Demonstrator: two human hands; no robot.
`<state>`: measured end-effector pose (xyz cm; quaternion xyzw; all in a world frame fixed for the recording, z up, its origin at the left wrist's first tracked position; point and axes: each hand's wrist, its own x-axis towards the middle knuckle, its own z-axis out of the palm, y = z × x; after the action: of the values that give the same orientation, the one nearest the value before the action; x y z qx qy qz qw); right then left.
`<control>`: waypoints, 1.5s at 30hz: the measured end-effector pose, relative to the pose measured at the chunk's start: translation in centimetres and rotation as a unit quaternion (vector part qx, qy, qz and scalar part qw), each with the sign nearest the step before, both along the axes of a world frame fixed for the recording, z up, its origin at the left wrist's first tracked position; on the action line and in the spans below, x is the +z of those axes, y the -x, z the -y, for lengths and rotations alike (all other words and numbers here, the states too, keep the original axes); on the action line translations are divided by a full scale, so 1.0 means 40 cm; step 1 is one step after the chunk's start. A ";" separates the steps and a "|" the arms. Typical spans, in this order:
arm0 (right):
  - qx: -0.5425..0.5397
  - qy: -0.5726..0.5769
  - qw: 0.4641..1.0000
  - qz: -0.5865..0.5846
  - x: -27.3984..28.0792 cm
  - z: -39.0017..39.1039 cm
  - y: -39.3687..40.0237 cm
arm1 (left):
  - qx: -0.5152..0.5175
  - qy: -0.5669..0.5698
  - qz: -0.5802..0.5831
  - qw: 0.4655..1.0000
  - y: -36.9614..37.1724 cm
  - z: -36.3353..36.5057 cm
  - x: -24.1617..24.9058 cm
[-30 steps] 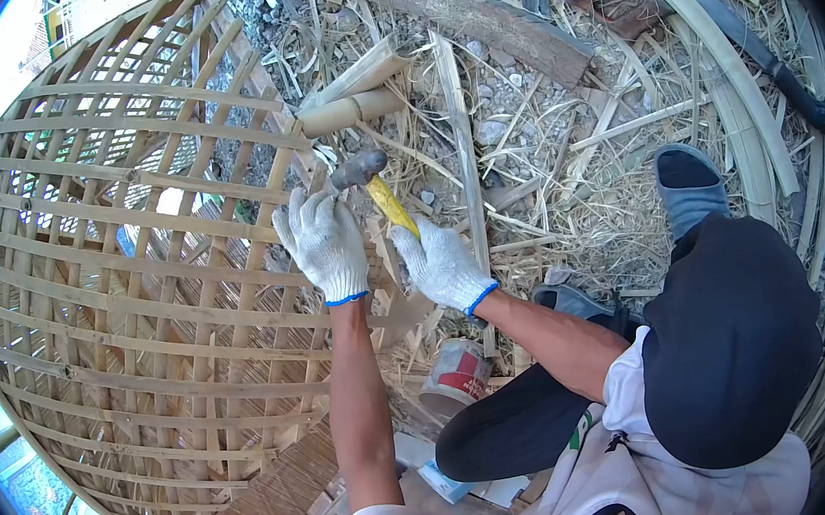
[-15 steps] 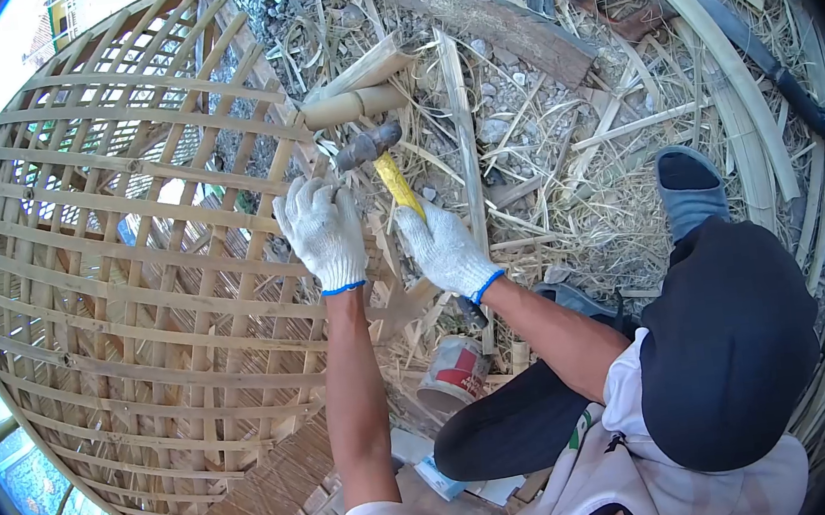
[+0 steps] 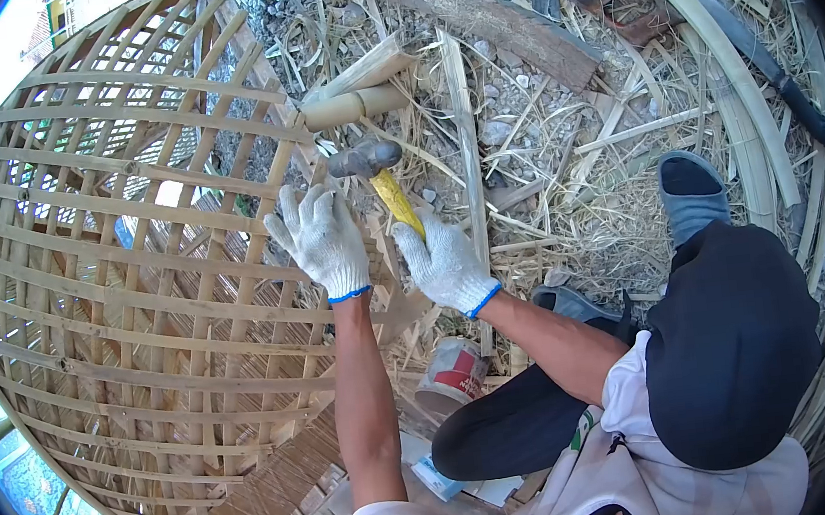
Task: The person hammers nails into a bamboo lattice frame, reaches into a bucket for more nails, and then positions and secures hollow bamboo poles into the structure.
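Observation:
A hammer [image 3: 392, 196] with a dark metal head and yellow handle is gripped in my right hand [image 3: 446, 263], which wears a white glove with a blue cuff. Its head lies near the edge of a large woven bamboo lattice [image 3: 158, 229], close to a cut bamboo piece [image 3: 352, 108]. My left hand [image 3: 320, 241], gloved the same way, is at the lattice edge, left of the hammer, with its fingers spread and nothing visible in it.
A weathered plank [image 3: 468, 15] crosses the straw-littered ground at the top. A saw [image 3: 623, 9] lies at the upper right. A bucket with a red label [image 3: 455, 374] stands near my knee. Long bamboo strips [image 3: 731, 83] curve along the right side.
My left hand has shifted slightly left and its fingers have spread. The hammer and my right hand have moved a little downward, with the hammer head turned more level.

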<state>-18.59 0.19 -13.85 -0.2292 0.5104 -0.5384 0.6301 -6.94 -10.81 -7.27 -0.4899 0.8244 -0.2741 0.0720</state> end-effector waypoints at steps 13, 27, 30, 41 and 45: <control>0.161 -0.020 0.987 -0.012 -0.033 0.004 -0.011 | 0.014 -0.039 0.015 0.999 -0.008 0.006 0.017; 0.075 -0.073 0.991 0.083 -0.103 0.004 0.003 | -0.084 -0.260 0.207 0.939 0.067 0.187 0.189; 0.082 -0.078 0.988 0.104 -0.113 0.004 -0.008 | -0.107 -0.242 0.209 0.941 0.082 0.207 0.183; 0.092 -0.087 0.989 0.074 -0.112 0.018 0.042 | -0.042 -0.182 0.236 0.954 0.112 0.242 0.171; 0.102 -0.085 0.989 0.058 -0.119 0.020 0.028 | -0.006 -0.190 0.232 0.954 0.099 0.243 0.169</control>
<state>-19.70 -0.59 -18.62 -0.1939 0.4909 -0.4382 0.7276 -10.89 -20.53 -0.51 -0.3851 0.8246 -0.2191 0.3518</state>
